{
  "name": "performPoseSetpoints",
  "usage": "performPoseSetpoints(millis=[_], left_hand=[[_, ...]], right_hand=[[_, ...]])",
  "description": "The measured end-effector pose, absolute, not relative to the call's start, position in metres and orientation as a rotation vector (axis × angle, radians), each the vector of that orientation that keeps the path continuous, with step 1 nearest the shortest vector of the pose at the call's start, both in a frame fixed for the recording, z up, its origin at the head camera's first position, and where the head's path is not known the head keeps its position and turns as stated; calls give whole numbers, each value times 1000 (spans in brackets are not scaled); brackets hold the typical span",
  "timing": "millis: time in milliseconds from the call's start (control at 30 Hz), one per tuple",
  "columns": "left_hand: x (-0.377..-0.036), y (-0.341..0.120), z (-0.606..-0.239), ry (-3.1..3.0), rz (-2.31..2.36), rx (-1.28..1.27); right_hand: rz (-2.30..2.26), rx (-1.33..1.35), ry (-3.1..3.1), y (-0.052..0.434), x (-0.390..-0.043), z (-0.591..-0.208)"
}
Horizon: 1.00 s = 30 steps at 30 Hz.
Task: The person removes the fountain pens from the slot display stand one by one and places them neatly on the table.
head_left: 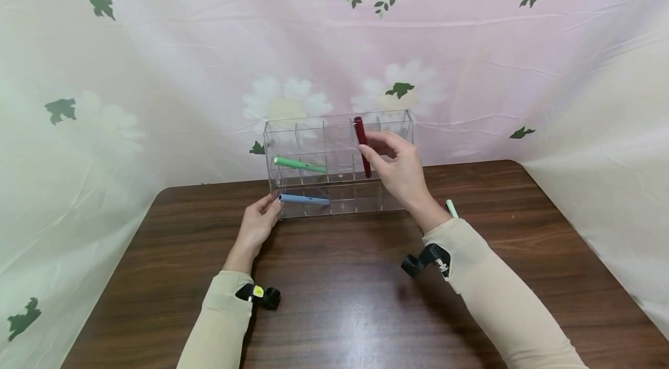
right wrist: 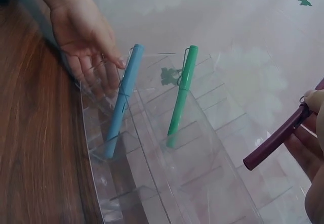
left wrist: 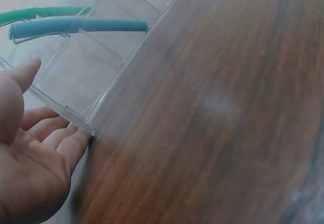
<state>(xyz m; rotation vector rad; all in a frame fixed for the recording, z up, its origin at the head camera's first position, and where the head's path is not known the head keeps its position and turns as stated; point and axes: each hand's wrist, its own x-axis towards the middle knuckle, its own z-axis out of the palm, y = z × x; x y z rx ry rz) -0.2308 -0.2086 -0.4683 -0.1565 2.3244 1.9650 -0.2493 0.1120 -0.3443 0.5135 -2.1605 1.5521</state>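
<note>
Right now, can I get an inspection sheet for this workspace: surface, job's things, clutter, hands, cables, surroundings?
Surface: dark wood table.
Job's things: clear tiered organizer at the table's back edge; blue pen leaning in the front row, green pen in the middle row; dark red pen over the back row.
Clutter: a pale pen on the table behind the right wrist, mostly hidden.
Hands: left hand rests open against the organizer's left end; right hand pinches the dark red pen.
Cables: nothing seen.
Surroundings: pink floral cloth backdrop.
</note>
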Motion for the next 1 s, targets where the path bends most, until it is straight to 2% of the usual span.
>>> performPoseSetpoints(millis=[233, 1000], left_hand=[[-231, -208, -467, 2333, 1961, -147], [-228, -208, -467, 2332, 1958, -142]], right_hand=[[1646, 482, -2181, 119, -244, -341], [1408, 554, -2152, 150, -228, -358]])
